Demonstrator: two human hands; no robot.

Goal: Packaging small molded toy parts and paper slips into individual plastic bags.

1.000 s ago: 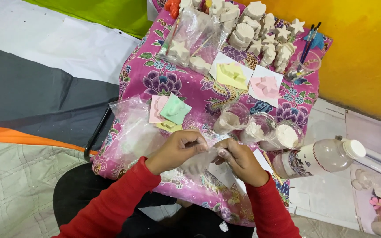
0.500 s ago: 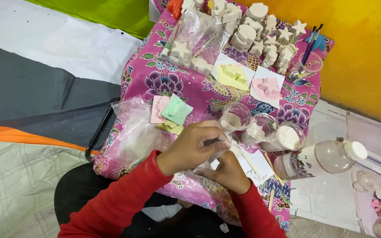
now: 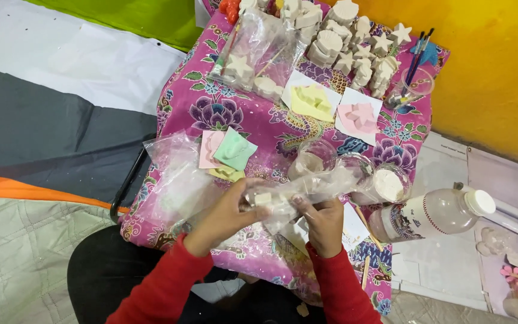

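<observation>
Both my hands hold a clear plastic bag (image 3: 307, 189) with a small pale cast piece (image 3: 263, 198) inside it, just above the near edge of a small table covered in a pink flowered cloth (image 3: 211, 102). My left hand (image 3: 226, 216) grips the bag's left end. My right hand (image 3: 322, 222) pinches it from below on the right. Both sleeves are red. Close behind the bag stand clear plastic cups (image 3: 313, 157), one holding white powder (image 3: 389, 184).
Pink, green and yellow moulds (image 3: 229, 153) lie left of the cups, beside loose plastic bags (image 3: 178, 174). Several white plaster figures (image 3: 355, 36), bagged casts (image 3: 253, 60), yellow (image 3: 310, 102) and pink (image 3: 360, 117) moulds and brushes in a cup (image 3: 412, 84) fill the far side. A plastic bottle (image 3: 436, 213) lies right.
My hands have lifted the plastic bag and spread it out sideways; the left hand moved left off the right hand, and the cast piece now shows inside the bag.
</observation>
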